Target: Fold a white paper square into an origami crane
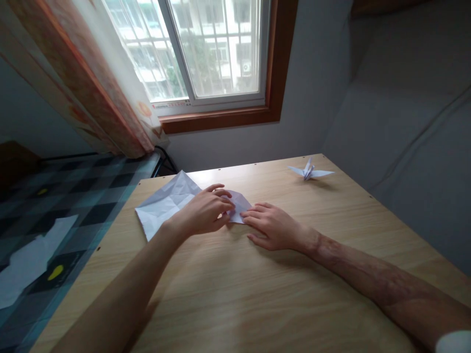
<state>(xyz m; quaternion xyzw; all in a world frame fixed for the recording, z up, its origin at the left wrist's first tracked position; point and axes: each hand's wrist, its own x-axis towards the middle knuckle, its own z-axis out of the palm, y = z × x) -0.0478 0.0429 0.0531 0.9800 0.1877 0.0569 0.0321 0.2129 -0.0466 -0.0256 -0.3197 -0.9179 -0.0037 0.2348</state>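
Note:
A creased white sheet of paper (pixel 166 204) lies on the wooden table (pixel 257 294), partly folded at its right end. My left hand (pixel 204 213) rests on the paper with curled fingers pinching the folded flap (pixel 241 203). My right hand (pixel 274 226) lies flat beside it, fingers stretched out and pressing the edge of the same fold. The two hands almost touch at the fold. Part of the paper is hidden under my left hand.
A finished white paper crane (pixel 309 171) stands near the table's far right corner. A window (pixel 206 49) with a curtain (pixel 110 83) is behind the table. A checkered bedcover (pixel 55 206) with a white sheet (pixel 29 260) lies to the left, a grey sofa (pixel 412 127) to the right.

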